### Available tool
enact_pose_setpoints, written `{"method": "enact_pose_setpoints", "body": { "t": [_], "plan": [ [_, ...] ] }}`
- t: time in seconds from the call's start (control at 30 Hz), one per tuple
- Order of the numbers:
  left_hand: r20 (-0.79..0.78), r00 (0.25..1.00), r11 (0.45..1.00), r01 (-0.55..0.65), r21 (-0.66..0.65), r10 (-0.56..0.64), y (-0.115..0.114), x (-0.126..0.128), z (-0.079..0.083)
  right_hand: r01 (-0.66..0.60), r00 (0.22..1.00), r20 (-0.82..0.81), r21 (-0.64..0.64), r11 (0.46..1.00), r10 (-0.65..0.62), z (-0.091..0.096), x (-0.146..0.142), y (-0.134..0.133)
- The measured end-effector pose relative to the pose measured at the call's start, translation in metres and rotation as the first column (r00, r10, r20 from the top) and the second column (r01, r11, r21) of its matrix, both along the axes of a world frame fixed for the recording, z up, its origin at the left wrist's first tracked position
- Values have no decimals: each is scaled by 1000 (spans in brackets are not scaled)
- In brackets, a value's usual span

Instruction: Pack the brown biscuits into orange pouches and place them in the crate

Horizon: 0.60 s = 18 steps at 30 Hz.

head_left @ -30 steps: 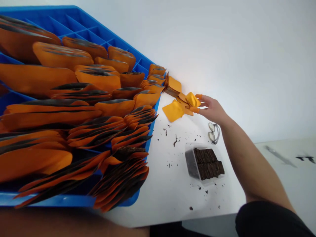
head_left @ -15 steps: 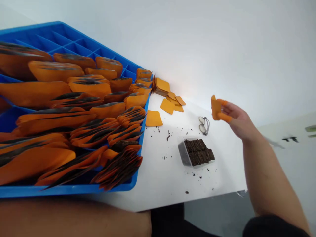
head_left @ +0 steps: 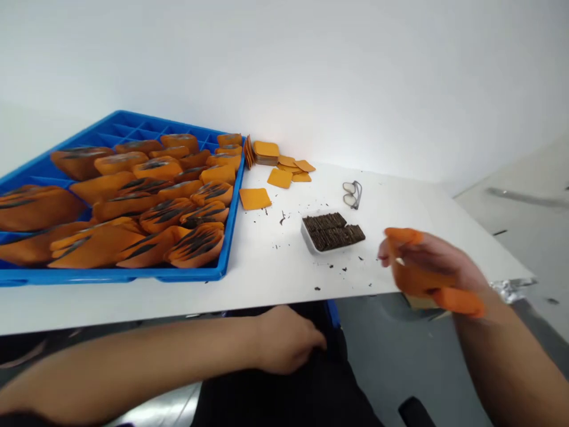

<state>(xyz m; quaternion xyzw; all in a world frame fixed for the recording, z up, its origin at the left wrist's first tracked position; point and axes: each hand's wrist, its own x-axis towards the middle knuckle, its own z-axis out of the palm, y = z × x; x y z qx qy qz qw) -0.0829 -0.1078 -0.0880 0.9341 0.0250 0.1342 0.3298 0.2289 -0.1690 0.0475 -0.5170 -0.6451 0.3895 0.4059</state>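
My right hand [head_left: 438,267] is at the right, just past the table's front edge, with orange covers on its thumb and a finger. Between them it grips an orange square sheet [head_left: 413,277], smeared by motion. My left hand [head_left: 288,343] lies low over my dark-clothed lap, its fingers curled closed; whatever they may hold is hidden. On the table, left of my right hand, stands a clear tub [head_left: 311,240] with tightly packed dark brown thin pieces [head_left: 335,232]. A loose orange square [head_left: 255,199] lies near the blue tray.
A blue divided tray [head_left: 227,249] fills the table's left side, with bundles of orange and dark sheets [head_left: 195,246] in many compartments. Stacked orange squares [head_left: 265,149] stand by its back corner. Glasses [head_left: 352,194] lie behind the tub. Dark crumbs are scattered about the white table [head_left: 267,261].
My view has tilted and shifted, so more of my lap shows. My right hand has come down and nearer with the orange square. My left hand has come into view over my lap.
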Motion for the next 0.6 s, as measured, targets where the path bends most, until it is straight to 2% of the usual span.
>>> {"method": "enact_pose_setpoints", "body": {
  "t": [0.03,0.1,0.2,0.27,0.3,0.37,0.47,0.6],
  "plan": [
    [68,997,999,-34,-42,36,-5,-3,6,-95,991,-94,-51,994,90,-11,-9,-3],
    [222,951,971,-184,-150,214,-17,-11,20,-241,946,-251,-116,964,206,-32,-29,-5],
    [390,756,847,-430,-311,527,-34,-18,42,-368,856,-435,-128,921,281,-55,-54,-1],
    [442,636,774,-493,-397,632,-40,-17,55,-400,801,-523,-102,911,293,-66,-68,1],
    [424,605,734,-484,-476,674,-43,-15,61,-405,779,-554,-89,910,293,-69,-75,0],
    [365,632,706,-447,-549,684,-49,-9,70,-405,751,-592,-64,912,292,-74,-88,-4],
    [361,663,723,-413,-554,655,-62,-4,79,-378,743,-607,-33,925,282,-75,-105,-18],
    [450,561,712,-449,-539,695,-86,-9,79,-233,769,-608,19,972,196,-78,-115,-39]
  ]
}}
